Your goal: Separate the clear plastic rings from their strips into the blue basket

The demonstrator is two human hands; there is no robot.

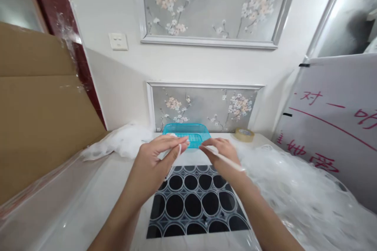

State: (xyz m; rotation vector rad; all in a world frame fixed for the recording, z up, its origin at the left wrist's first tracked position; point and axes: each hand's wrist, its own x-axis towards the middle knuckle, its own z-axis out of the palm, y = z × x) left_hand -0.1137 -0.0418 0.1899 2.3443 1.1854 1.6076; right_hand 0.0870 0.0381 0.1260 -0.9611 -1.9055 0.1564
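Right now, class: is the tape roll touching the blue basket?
Apart. The head view shows the tape roll right of the blue basket, with bare white tabletop between them.

The blue basket [188, 133] is half hidden behind both hands, so can't see what's in it. The thin white piece in the left hand [153, 160] grip is too small to identify. Behind the basket, the tape roll [244, 134] looks blurry.

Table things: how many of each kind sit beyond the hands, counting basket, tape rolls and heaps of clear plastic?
Blue basket: 1
Tape roll: 1
Clear plastic heaps, one left, one right: 2
Total: 4
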